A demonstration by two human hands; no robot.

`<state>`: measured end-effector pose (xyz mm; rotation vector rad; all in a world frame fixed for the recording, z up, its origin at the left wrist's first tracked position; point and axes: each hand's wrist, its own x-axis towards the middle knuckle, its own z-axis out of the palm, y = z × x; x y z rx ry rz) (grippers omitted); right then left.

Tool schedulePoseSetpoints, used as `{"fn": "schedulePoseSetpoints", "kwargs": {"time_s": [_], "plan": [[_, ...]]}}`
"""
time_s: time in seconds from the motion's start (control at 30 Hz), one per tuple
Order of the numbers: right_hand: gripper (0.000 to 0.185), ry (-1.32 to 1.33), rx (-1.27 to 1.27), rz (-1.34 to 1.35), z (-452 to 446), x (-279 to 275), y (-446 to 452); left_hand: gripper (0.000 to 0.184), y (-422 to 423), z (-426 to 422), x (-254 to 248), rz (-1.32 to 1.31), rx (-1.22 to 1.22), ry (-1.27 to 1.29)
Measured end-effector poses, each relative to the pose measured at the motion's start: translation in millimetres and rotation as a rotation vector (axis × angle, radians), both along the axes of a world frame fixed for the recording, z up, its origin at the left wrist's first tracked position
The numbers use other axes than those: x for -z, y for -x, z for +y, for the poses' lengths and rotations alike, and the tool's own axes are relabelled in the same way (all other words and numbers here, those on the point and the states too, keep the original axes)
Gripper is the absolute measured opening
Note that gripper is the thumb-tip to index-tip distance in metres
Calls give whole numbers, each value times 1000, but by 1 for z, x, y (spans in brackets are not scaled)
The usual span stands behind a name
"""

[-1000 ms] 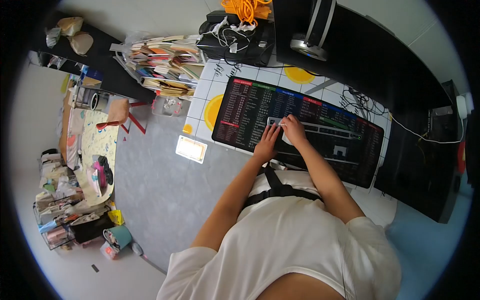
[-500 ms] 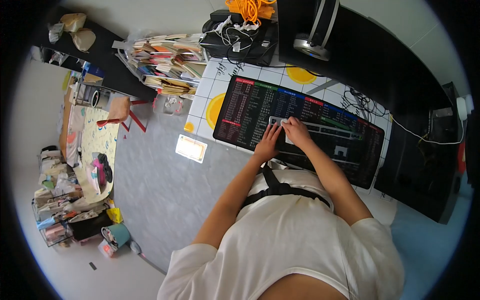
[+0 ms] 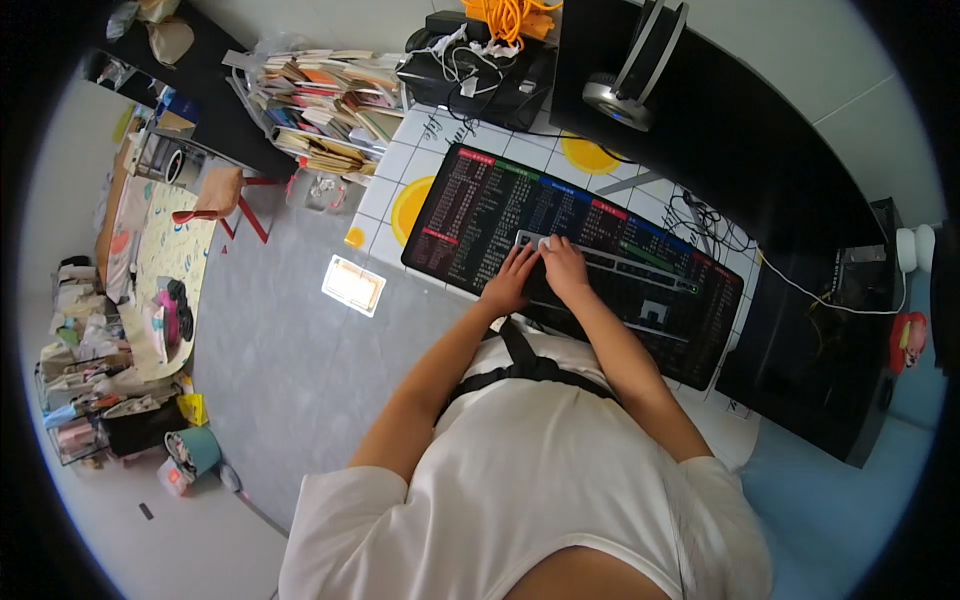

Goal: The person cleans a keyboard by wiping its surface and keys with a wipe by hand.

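Note:
A keyboard [image 3: 655, 312] with black keys and a silver frame lies on a dark desk mat [image 3: 450, 220] printed with rows of small text. My left hand [image 3: 508, 284] rests on the keyboard's left end, fingers stretched out flat. Beside it, my right hand [image 3: 566, 270] has its fingers pressed together on a small white wad [image 3: 545, 242], perhaps tissue or cloth, at the keyboard's top left edge. The fingers partly cover the wad, and both hands hide the left-side keys.
Behind the mat stands a large dark monitor [image 3: 740, 130] with headphones [image 3: 620, 100] hanging on it. Loose black cables [image 3: 705, 220] lie at the back. Stacked papers and books [image 3: 330, 110] stand left of the desk, near a small red-legged chair [image 3: 222, 192].
The whole view has shifted, so the desk and hands appear farther left. Both hands stay at the keyboard's left end, with the white wad still under the right fingers.

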<state>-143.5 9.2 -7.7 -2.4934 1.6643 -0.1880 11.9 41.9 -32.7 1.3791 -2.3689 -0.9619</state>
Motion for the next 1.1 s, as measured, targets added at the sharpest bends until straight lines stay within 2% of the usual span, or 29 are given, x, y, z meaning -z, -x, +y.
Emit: {"fn": "schedulePoseSetpoints", "kwargs": {"time_s": [0.17, 0.23, 0.37, 0.5, 0.57, 0.7, 0.77, 0.8, 0.93, 1.0, 1.03, 1.1], "plan": [[32, -29, 5, 34, 3, -10, -5, 91, -5, -2, 3, 32, 18, 78], [24, -94, -9, 154, 4, -15, -6, 90, -6, -1, -2, 113, 28, 22], [31, -25, 0, 150, 6, -9, -4, 89, -7, -2, -3, 109, 24, -42], [35, -157, 22, 153, 7, -6, 0, 90, -5, -1, -8, 100, 28, -53], [37, -141, -5, 149, 9, -6, -2, 89, -8, 0, -9, 109, 33, -28], [40, -222, 87, 94, 4, -7, -7, 89, -4, -1, -3, 53, 36, 15], [41, -258, 23, 93, 2, -10, -3, 91, -5, 0, -12, 68, 29, -36], [42, -164, 7, 55, 6, -7, 2, 91, -5, 1, -10, 85, 22, -27], [43, -115, -30, 86, 12, 3, 13, 90, -4, -1, -6, 91, 28, -4], [43, -36, -21, 8, 7, 5, 9, 89, -4, -3, -7, 58, 35, 27], [41, -57, 0, -2, 5, 4, 7, 89, -4, -4, -8, 38, 45, 62], [40, -101, 20, 14, 4, 3, 5, 89, -2, -3, -13, 46, 15, -29]]}}
